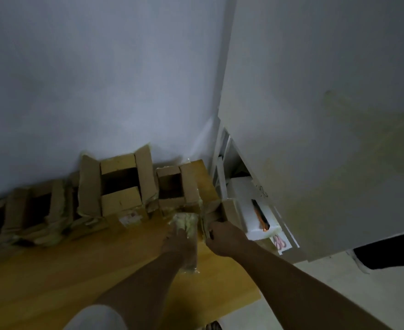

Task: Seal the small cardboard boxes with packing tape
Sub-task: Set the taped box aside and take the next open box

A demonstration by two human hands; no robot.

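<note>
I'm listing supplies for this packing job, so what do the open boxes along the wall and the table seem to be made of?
The open boxes look like plain brown cardboard, matte, with frayed flap edges and yellowish, glossy tape remnants low on their sides. The table looks like light wood or a wood-look laminate with a smooth, slightly shiny top; the dim, blurred view leaves it open which.

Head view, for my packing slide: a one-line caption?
Both hands work crumpled tape beside open cardboard boxes on a wooden table.
</note>
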